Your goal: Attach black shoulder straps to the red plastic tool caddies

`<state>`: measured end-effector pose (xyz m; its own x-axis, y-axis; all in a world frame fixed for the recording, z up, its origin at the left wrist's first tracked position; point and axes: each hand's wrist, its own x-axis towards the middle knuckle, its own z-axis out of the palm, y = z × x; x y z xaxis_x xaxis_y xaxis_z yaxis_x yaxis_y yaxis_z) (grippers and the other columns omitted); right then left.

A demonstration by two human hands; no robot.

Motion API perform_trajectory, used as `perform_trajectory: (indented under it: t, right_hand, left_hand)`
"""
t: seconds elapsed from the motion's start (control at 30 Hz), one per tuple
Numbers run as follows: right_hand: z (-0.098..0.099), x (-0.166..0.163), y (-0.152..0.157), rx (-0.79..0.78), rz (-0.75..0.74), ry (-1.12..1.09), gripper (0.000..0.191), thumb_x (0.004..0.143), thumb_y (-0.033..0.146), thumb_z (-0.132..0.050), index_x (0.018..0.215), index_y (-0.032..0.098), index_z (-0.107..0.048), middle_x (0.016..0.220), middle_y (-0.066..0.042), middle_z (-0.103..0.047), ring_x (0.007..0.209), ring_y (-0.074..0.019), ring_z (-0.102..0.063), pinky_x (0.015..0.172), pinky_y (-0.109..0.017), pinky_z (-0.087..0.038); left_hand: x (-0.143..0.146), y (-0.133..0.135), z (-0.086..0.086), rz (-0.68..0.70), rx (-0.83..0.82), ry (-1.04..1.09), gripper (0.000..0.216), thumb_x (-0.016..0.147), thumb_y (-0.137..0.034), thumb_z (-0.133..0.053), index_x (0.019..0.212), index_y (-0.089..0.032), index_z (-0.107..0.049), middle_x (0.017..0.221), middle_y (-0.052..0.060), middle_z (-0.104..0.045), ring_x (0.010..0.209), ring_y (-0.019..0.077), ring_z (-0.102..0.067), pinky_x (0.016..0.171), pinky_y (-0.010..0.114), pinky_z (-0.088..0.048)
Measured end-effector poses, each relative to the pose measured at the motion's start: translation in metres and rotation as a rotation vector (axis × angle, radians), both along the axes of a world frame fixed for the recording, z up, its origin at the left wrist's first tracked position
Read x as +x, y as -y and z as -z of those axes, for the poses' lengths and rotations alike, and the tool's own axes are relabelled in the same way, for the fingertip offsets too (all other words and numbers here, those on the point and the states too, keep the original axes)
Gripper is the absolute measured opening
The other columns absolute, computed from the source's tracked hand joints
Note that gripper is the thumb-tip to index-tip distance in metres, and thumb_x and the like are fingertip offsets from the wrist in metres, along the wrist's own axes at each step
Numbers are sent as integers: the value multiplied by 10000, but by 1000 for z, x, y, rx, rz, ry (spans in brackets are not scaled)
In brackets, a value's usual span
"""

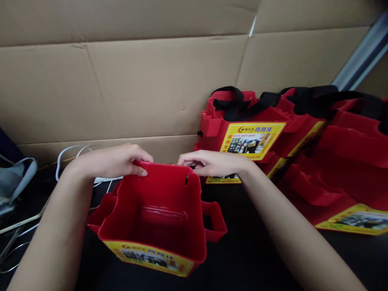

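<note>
An open red plastic box (157,218) with a yellow printed label on its near side stands on the dark table in front of me. My left hand (117,159) is closed over the far rim at its left corner. My right hand (212,161) pinches the same far rim at the right corner, beside a small slot. The box is hollow, with small side pockets on both flanks.
More red boxes (242,121) with yellow labels and black straps (303,99) are piled at the right, against a cardboard wall (151,81). White cables (75,155) lie at the left by a grey strap (18,173). The table surface (248,250) is black.
</note>
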<state>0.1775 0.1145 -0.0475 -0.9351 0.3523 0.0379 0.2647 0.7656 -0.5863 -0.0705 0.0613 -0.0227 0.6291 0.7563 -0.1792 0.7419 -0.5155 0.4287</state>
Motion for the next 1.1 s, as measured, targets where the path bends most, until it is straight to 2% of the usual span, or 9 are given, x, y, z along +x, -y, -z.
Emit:
perform_trajectory:
  t: [0.27, 0.4, 0.57, 0.7, 0.77, 0.83, 0.9, 1.0, 1.1]
  right_hand:
    - [4, 4, -9, -18, 11, 8, 116, 791, 190, -510, 738, 135, -597, 645, 44, -488, 561, -47, -385, 523, -172, -322]
    - [8, -1, -9, -70, 37, -24, 129, 778, 166, -489, 728, 124, -600, 710, 18, -552, 609, -58, -454, 575, -187, -380]
    - [6, 2, -6, -270, 79, -76, 197, 756, 154, -519, 939, 142, -591, 818, -11, -605, 719, -88, -552, 665, -225, -449]
    - [4, 6, -6, -231, 115, -93, 131, 757, 188, -534, 830, 131, -627, 808, -23, -618, 699, -90, -558, 662, -227, -454]
    - [4, 7, -7, -168, 116, -119, 129, 752, 199, -547, 805, 130, -642, 846, -27, -614, 703, -83, -543, 647, -213, -443]
    - [2, 7, -6, -123, 110, -127, 133, 756, 211, -548, 797, 131, -645, 840, -20, -604, 679, -69, -518, 612, -193, -423]
    - [0, 7, -6, -99, 109, -112, 134, 758, 223, -551, 810, 137, -641, 764, 1, -585, 625, -56, -483, 564, -180, -396]
    - [-3, 8, -6, -82, 102, -118, 123, 749, 235, -572, 807, 139, -623, 682, 26, -545, 601, -58, -464, 544, -183, -377]
    - [-4, 10, -6, -100, 56, -157, 102, 750, 226, -577, 779, 130, -593, 678, 32, -531, 617, -60, -475, 571, -189, -389]
  left_hand:
    - [-1, 1, 0, 5, 15, -20, 92, 768, -165, -451, 726, -172, -534, 686, -27, -522, 607, 96, -457, 550, 171, -342]
    - [0, 3, -1, -25, 48, -48, 92, 764, -166, -454, 702, -169, -522, 678, -27, -517, 612, 97, -455, 555, 174, -336]
    - [0, 0, 0, -19, 34, -40, 110, 781, -214, -468, 695, -167, -518, 660, -29, -505, 596, 93, -447, 539, 175, -332]
    - [-2, 0, 0, -24, 59, -60, 135, 794, -230, -463, 722, -167, -558, 672, -25, -544, 595, 93, -480, 522, 171, -334]
    - [0, 6, -4, -40, 148, -47, 117, 791, -246, -490, 799, -186, -590, 730, -21, -592, 615, 97, -512, 531, 169, -349]
    - [9, 14, -7, -44, 349, 7, 150, 769, -271, -549, 897, -212, -600, 833, -10, -624, 661, 106, -540, 562, 176, -373]
    - [25, 22, -8, 39, 549, 22, 200, 769, -253, -570, 968, -247, -598, 910, -6, -616, 713, 109, -549, 611, 187, -386]
    - [52, 26, -1, 243, 737, -122, 248, 827, -169, -487, 1006, -295, -604, 902, -3, -585, 765, 123, -535, 650, 218, -373]
    - [69, 19, 10, 315, 927, -254, 215, 853, -172, -453, 929, -254, -637, 858, 24, -566, 798, 156, -515, 668, 258, -359]
